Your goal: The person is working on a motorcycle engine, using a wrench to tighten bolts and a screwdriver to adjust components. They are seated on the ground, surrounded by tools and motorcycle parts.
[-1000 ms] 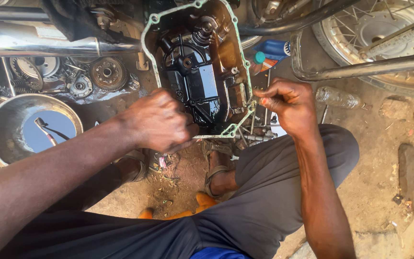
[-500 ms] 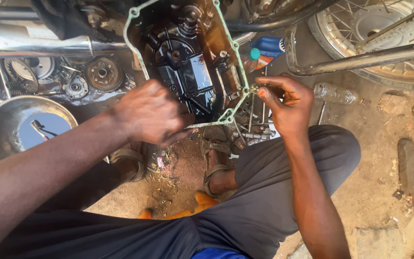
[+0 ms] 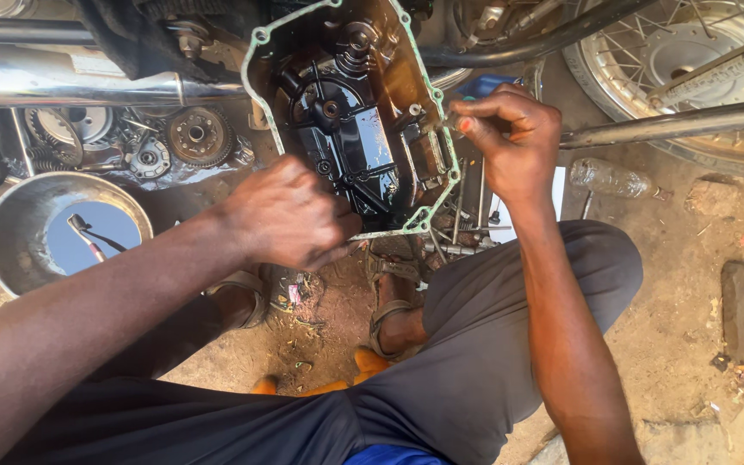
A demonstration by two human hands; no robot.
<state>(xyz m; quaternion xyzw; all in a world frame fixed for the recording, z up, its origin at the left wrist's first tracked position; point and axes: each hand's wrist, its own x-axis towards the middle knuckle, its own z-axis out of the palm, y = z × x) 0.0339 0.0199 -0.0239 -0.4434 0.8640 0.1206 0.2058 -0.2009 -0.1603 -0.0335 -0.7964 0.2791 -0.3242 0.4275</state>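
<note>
Engine cover gripped by left hand, right hand pinching its gasket edge, seemingly, steel bowl holding liquid.

Bright daylight; glare on oily metal; sharp focus, soft shadows.

Dirt ground: left of your grip, metal bowl and gear parts; right of it, clear plastic bottle, stones.
</note>
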